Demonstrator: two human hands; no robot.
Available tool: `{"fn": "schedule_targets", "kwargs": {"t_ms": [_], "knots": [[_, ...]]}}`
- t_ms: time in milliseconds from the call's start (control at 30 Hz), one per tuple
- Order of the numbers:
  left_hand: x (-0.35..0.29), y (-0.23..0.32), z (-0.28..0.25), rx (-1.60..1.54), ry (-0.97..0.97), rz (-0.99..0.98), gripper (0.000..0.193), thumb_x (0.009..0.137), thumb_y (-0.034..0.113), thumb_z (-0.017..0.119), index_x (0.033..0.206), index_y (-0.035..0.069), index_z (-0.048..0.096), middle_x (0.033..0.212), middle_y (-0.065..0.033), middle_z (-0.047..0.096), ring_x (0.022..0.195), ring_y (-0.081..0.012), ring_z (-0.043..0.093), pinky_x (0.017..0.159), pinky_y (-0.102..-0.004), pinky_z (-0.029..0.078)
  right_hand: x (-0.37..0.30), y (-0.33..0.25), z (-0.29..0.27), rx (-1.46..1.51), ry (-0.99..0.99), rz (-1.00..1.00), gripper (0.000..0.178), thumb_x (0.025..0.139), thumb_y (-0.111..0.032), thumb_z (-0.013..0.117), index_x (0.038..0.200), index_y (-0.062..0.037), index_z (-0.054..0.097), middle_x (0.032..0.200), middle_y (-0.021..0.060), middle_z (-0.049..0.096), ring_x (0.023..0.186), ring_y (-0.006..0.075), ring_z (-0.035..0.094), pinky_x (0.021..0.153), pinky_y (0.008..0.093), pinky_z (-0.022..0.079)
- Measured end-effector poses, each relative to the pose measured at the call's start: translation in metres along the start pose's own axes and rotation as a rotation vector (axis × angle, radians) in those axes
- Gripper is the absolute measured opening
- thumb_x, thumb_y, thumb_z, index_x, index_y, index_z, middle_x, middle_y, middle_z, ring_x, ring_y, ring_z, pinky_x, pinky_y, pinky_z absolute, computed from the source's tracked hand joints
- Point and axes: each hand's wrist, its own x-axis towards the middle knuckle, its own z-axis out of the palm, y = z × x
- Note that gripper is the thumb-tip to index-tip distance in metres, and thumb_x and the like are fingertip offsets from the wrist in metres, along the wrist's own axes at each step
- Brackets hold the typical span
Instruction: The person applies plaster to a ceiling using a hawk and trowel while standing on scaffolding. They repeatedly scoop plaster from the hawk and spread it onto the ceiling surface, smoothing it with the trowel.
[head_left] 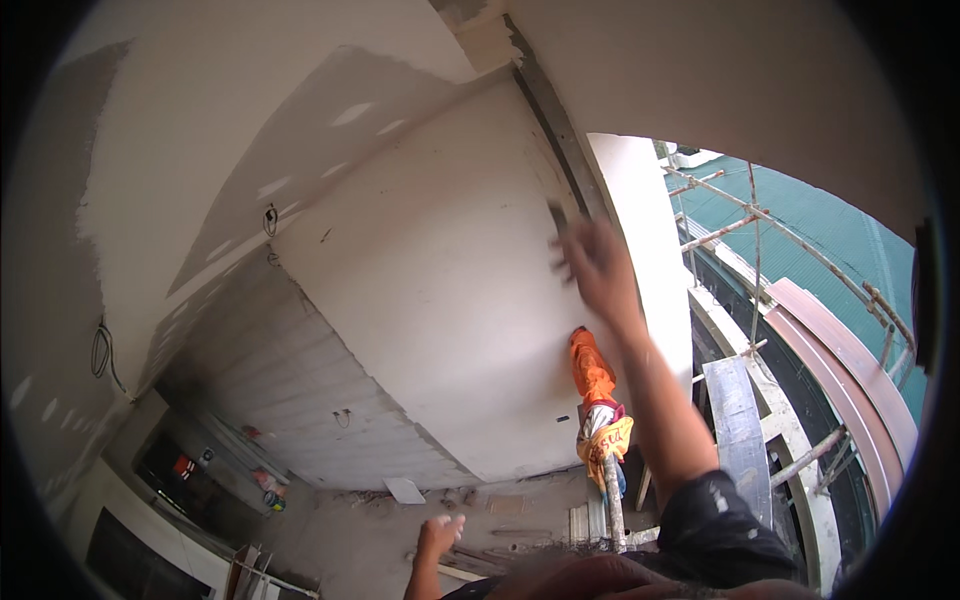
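Note:
My right hand is raised in front of the pale wall panel, near the dark grey strip along its right edge. Motion blurs its fingers, so their grip is unclear. A small dark flat shape shows just above the fingers; whether the hand holds it cannot be made out. Low in the view, my left hand has loosely curled fingers with whitened tips, and nothing shows in them. Below my right hand stands a pole wrapped in orange cloth and yellow cloth.
Metal scaffolding and a grey plank stand beyond the opening at right, above a green roof. Loose wires hang from the left wall. Boards and debris lie on the dusty floor.

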Motion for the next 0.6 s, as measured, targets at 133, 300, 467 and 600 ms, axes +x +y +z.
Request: {"fn": "schedule_targets", "kwargs": {"t_ms": [133,300,467,600], "knots": [[0.034,0.166,-0.076,-0.001,0.344,0.623,0.025,0.098,0.023,0.063,0.094,0.000,0.071,0.075,-0.0076,0.069,0.070,-0.0109,0.063,0.068,-0.0309,0.051,-0.234,0.090,-0.027,-0.303,-0.116,0.454,0.013,0.101,-0.010,0.058,0.095,-0.0005,0.052,0.079,0.0116,0.070,0.063,0.0174,0.066,0.057,0.0321,0.053],[0.020,0.382,-0.166,-0.362,0.243,0.923,0.042,0.097,0.033,0.069,0.069,0.003,0.063,0.076,-0.0073,0.072,0.056,-0.0078,0.054,0.055,-0.0249,0.044,-0.406,0.083,-0.102,-0.552,-0.307,0.948,0.027,0.097,-0.016,0.063,0.116,0.0010,0.054,0.099,0.0238,0.071,0.094,0.0338,0.073,0.081,0.0405,0.055],[-0.013,0.566,-0.223,-0.983,-0.217,1.486,0.048,0.098,0.024,0.068,0.134,-0.005,0.053,0.125,-0.0195,0.063,0.111,-0.0253,0.063,0.095,-0.0416,0.050,-0.326,0.066,-0.119,-0.552,-0.068,0.542,0.031,0.098,-0.005,0.059,0.128,0.0007,0.054,0.098,0.0166,0.072,0.089,0.0196,0.071,0.077,0.0342,0.056],[-0.037,0.673,-0.249,-1.520,-0.528,1.646,0.038,0.100,0.018,0.061,0.129,-0.006,0.054,0.120,-0.0167,0.063,0.110,-0.0270,0.061,0.095,-0.0413,0.050,-0.142,-0.085,-0.090,-0.544,-0.057,0.070,0.025,0.102,-0.001,0.052,0.125,0.0046,0.059,0.108,0.0155,0.072,0.089,0.0200,0.072,0.075,0.0331,0.059]]}}
